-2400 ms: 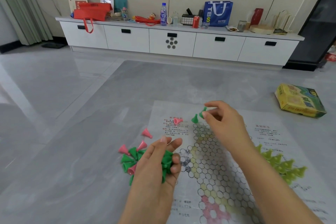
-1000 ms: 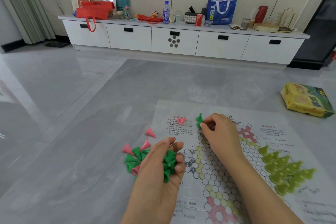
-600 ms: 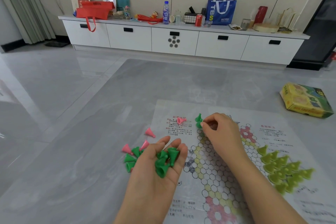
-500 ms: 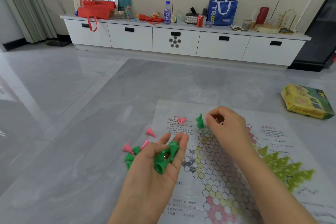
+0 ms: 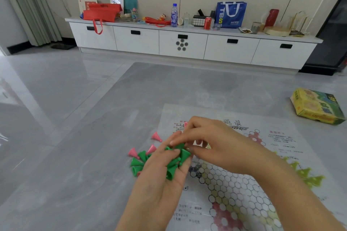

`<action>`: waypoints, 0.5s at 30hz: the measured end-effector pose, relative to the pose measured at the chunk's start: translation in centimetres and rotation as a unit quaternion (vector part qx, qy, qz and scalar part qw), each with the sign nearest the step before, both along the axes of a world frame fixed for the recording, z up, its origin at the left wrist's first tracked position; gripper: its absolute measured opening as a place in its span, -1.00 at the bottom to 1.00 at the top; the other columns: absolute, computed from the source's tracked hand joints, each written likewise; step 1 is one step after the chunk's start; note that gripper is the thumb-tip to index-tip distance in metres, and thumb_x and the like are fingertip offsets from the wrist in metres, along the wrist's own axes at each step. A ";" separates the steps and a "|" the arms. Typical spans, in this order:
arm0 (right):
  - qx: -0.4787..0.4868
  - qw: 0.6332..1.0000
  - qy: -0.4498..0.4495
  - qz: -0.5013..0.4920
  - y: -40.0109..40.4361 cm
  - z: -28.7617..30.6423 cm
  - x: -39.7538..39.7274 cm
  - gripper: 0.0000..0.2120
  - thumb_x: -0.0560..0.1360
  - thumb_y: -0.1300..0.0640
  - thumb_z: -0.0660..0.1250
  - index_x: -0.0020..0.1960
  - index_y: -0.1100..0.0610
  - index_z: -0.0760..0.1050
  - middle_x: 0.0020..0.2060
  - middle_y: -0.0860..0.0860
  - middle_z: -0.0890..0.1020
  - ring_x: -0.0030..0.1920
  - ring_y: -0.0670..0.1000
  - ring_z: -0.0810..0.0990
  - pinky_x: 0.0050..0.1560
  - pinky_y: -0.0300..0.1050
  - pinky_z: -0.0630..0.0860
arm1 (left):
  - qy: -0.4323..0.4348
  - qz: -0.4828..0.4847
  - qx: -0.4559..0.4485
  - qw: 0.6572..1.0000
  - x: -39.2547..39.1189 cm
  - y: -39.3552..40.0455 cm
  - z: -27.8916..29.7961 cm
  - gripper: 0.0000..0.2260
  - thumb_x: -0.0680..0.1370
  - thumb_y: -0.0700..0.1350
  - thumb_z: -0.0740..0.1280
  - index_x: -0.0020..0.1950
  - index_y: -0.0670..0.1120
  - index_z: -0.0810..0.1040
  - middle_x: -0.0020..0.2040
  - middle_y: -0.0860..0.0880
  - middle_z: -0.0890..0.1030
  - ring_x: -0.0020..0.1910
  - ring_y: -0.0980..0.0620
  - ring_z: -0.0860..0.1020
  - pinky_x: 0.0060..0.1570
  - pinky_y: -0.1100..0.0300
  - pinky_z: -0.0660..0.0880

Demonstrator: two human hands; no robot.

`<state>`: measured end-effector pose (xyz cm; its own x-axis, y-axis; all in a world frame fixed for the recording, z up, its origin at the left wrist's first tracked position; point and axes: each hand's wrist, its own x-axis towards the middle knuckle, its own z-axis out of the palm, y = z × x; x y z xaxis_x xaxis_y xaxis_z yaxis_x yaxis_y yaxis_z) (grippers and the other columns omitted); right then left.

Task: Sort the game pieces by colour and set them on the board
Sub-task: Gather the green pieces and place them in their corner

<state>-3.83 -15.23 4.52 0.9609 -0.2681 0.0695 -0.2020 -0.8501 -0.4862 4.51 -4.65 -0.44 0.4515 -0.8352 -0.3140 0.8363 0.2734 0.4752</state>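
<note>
Far left, pleated grey-green curtain [image 5: 32, 5] hanging to the floor; glossy pale grey floor tiles [image 5: 47, 99] throwing soft reflections; a darker matte grey mat [image 5: 90, 165] spread over them as the surface for the game.

On the mat left of centre, small smooth plastic cone-shaped pieces lying tipped over: pink pieces [image 5: 156, 136] scattered loose, green pieces [image 5: 138, 162] heaped just beside the left hand.

Left hand [image 5: 165, 176] palm up, fingers loosely cupped round a cluster of green cones [image 5: 176, 163] resting in the palm.

Right hand [image 5: 212, 146] reaching across over the left palm, thumb and forefinger pinching one green cone [image 5: 180, 145] at the top of the cluster; other fingers curled.

Beneath both hands, thin glossy printed board sheet [image 5: 234, 184], flat on the mat, covered with a honeycomb of white hexagonal cells with yellow and pink zones and blocks of small print; along its right edge, a row of yellow-green cones [image 5: 304, 172] standing upright, blurred.

Right, well apart from the sheet, a crumpled yellow and green cardboard game box [image 5: 317, 107] on the mat.

Behind, long low white cabinet [image 5: 187, 45] with black recessed handles, top crowded with red bags, a bottle, a can and a blue tote bag [image 5: 231, 15]; dark television edge above.
</note>
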 end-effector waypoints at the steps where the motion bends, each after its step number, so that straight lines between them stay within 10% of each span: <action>1: -0.013 1.000 0.007 0.001 0.1 -0.1 0.0 -0.64 0.49 0.18 0.26 0.14 -0.23 0.50 -0.06 -0.16 0.46 -0.06 -0.25 0.45 -0.03 -0.31 0.44 | -0.008 -0.008 -0.002 1.000 0.0 -0.1 -0.1 -0.68 0.42 -0.39 0.14 0.12 -0.33 0.53 0.09 -0.27 0.62 0.08 -0.12 0.61 -0.07 0.09 0.60; 9: -0.052 0.995 -0.071 -0.047 -0.5 -0.6 0.4 -0.91 0.44 0.08 0.35 -0.05 0.02 0.57 -0.20 -0.13 0.58 -0.19 -0.17 0.51 -0.13 -0.28 0.48 | 0.072 -0.036 -0.033 0.996 0.0 0.0 0.7 -0.71 0.40 -0.33 0.21 0.07 -0.40 0.54 0.04 -0.35 0.62 0.00 -0.20 0.63 -0.20 -0.01 0.62; 15: 0.082 0.926 -0.232 -0.287 -3.2 -1.4 -0.9 -0.94 0.48 0.19 0.31 -0.08 0.05 0.49 -0.26 -0.11 0.58 -0.26 -0.16 0.57 -0.20 -0.38 0.52 | 0.105 -0.025 0.011 0.994 -0.2 0.6 1.1 -0.80 0.47 -0.25 0.22 -0.02 -0.36 0.53 -0.18 -0.30 0.65 -0.34 -0.15 0.65 -0.43 0.09 0.61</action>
